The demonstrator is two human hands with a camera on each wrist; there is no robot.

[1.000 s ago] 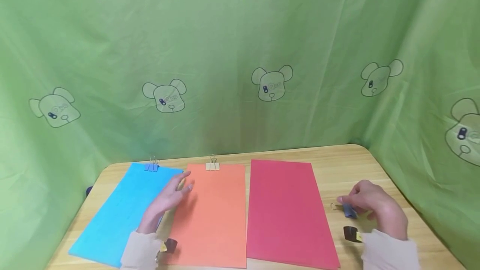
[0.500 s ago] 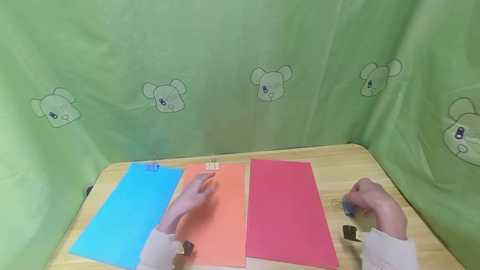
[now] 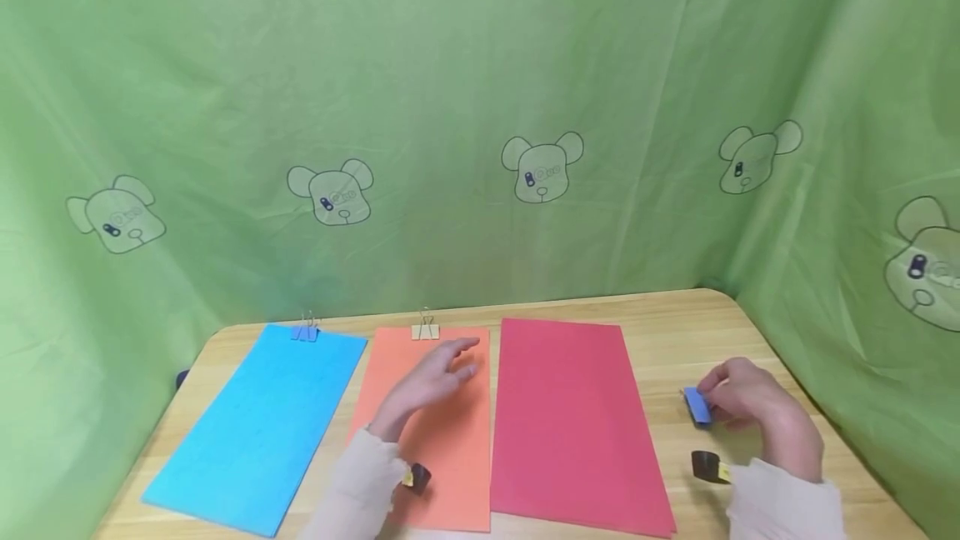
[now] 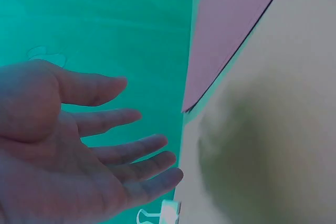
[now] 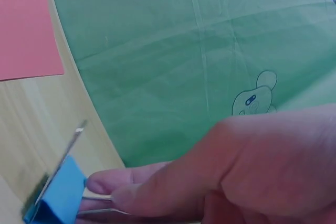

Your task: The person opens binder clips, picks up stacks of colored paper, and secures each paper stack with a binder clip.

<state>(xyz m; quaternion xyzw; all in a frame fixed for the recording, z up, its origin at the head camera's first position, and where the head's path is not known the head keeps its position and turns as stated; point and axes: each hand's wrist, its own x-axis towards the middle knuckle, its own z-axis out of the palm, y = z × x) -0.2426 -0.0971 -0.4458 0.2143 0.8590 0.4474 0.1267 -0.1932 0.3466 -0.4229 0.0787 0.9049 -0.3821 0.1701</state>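
At the table's right side in the head view, my right hand holds a blue binder clip. Close up in the right wrist view, thumb and finger pinch one wire handle of the blue clip, while its other handle lies folded against the body. My left hand hovers over the orange paper, fingers stretched and holding nothing; the left wrist view shows its spread palm. A cream binder clip grips the orange paper's top edge. Right of it lies red paper with no clip visible.
Blue paper lies slanted at the left, with a purple-blue binder clip on its top edge. The wooden table ends at a green curtain printed with bear heads, which also encloses both sides.
My left hand has moved right, from the blue paper's edge across the orange paper. In my right hand the blue binder clip has turned, and its left-pointing wire handle has mostly gone from sight.
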